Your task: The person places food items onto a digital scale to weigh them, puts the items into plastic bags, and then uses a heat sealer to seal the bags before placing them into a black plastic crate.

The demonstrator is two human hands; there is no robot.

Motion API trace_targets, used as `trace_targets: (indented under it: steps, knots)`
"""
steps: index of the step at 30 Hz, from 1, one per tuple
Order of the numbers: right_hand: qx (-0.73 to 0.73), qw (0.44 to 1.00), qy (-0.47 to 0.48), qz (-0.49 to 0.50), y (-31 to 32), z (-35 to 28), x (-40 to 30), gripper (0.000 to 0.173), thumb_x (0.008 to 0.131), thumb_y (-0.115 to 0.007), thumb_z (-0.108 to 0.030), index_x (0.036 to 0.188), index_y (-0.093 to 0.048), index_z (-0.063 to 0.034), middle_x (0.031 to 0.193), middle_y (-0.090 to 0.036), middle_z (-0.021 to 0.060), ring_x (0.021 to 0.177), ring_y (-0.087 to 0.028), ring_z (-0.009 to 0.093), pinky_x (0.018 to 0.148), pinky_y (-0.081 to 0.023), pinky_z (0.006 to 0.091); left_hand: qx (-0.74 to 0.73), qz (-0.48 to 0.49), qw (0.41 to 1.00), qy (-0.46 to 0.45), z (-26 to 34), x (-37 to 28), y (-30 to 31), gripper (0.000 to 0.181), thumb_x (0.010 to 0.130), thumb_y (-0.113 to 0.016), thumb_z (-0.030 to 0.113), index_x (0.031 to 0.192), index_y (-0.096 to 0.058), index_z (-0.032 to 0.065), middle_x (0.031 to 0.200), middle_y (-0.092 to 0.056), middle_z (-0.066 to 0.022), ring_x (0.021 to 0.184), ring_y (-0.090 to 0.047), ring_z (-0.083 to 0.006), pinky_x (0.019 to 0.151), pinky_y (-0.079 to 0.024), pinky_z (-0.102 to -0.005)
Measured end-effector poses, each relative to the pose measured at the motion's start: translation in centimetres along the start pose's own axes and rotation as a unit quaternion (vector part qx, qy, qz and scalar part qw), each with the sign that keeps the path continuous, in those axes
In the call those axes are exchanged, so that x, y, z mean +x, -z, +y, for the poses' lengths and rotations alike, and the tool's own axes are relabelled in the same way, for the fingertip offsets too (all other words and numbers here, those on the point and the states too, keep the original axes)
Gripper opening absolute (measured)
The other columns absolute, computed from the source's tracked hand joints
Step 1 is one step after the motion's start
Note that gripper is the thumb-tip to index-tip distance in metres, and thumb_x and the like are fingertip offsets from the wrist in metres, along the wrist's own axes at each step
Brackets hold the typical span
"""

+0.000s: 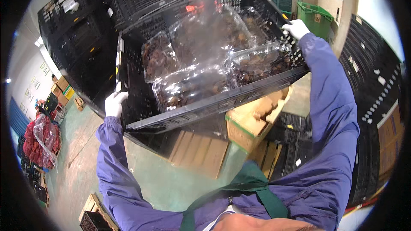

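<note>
A black plastic crate [212,103] is raised in front of me, its left end tilted lower than its right. My left hand [115,103], in a white glove, grips the crate's left end wall. At the opposite end, my right hand [298,29], also gloved in white, holds the upper right side. Inside lie several clear plastic packs of dark brownish contents, among them a front pack [189,86], a left pack [160,56] and a right pack [260,62]. Glare and blur hide what exactly they contain. Something red [194,7] shows at the far rim.
Tall stacks of black crates stand ahead-left [86,45] and at right [362,57]. Below the held crate are a cardboard box [200,152] and an opened carton [250,115]. A green wheeled bin [313,17] stands far right; red sacks [38,141] and a wooden pallet [91,202] are left.
</note>
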State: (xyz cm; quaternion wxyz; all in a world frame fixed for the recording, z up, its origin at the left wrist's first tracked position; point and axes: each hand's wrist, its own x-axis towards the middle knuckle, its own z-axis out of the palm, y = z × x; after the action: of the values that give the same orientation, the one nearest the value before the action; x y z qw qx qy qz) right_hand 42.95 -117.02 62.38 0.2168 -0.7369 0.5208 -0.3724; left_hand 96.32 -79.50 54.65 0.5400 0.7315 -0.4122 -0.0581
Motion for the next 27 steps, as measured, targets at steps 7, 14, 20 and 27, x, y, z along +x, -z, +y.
trace_targets:
  steps: [7,14,20,27]
  knots:
    - [-0.231,0.95,0.102,-0.182,0.0,-1.7,19.9,0.022,0.075,-0.069,-0.021,0.08,-0.071,0.0009,0.061,-0.064,0.0078,0.057,-0.058,0.015,0.057,-0.045,0.0341,-0.267,-0.103,0.946,0.151,14.2,1.0,-1.8,0.06,0.084,-0.055,0.019,0.139,-0.037,0.0031,0.121,-0.057,-0.0047,0.103,-0.057,-0.0158,0.09,-0.044,-0.029]
    - [-0.325,0.902,0.207,-0.192,-3.9,-4.8,29.9,0.031,0.069,-0.071,-0.03,0.086,-0.071,-0.0044,0.08,-0.068,0.0169,0.078,-0.066,0.029,0.07,-0.051,0.0406,-0.338,-0.002,0.922,0.189,17.2,1.7,-6.0,0.036,0.086,-0.059,0.021,0.118,-0.057,0.005,0.109,-0.061,-0.0033,0.095,-0.058,-0.0163,0.083,-0.046,-0.0284]
    - [-0.118,0.896,0.42,-0.081,-5.4,-7.1,27.3,0.027,0.087,-0.055,-0.023,0.105,-0.066,-0.0066,0.107,-0.065,0.0151,0.098,-0.062,0.029,0.087,-0.047,0.034,-0.415,0.014,0.877,0.241,21.8,-2.5,-13.8,0.024,0.087,-0.058,0.017,0.109,-0.059,0.0076,0.103,-0.063,-0.0029,0.095,-0.057,-0.0169,0.087,-0.043,-0.0357]
    - [0.068,0.786,0.504,-0.351,-6.1,-9.4,1.5,0.074,0.083,-0.059,-0.046,0.135,-0.038,0.0026,0.141,-0.031,0.0298,0.132,-0.033,0.038,0.108,-0.029,0.0486,-0.367,-0.048,0.895,0.248,25.2,-4.6,-17.5,0.017,0.086,-0.056,0.022,0.1,-0.058,0.0132,0.084,-0.054,0.003,0.074,-0.048,-0.0109,0.072,-0.039,-0.0276]
